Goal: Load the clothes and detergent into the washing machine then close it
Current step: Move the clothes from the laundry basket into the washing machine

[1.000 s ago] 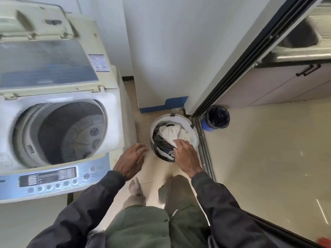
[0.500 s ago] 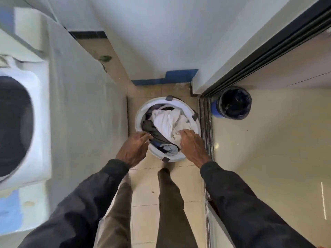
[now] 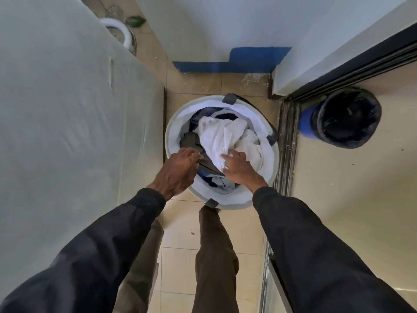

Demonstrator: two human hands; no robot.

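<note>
A round white laundry basket (image 3: 174, 132) stands on the tiled floor, holding a white garment (image 3: 222, 137) on top of dark clothes (image 3: 191, 142). My left hand (image 3: 177, 170) reaches over the basket's near left rim, its fingers curled into the dark grey cloth. My right hand (image 3: 239, 169) lies on the white garment, its fingers pinching a fold. The washing machine's white side (image 3: 67, 120) fills the left; its opening is out of view.
A blue bin with a black liner (image 3: 343, 117) stands right of the basket, beyond a sliding door track (image 3: 287, 143). A white wall with blue tape (image 3: 248, 61) is just behind the basket. My legs stand in the narrow floor strip.
I have bent closer over the basket and the machine's opening left the view. Both hands moved deeper into the clothes; the left now reaches the dark cloth.
</note>
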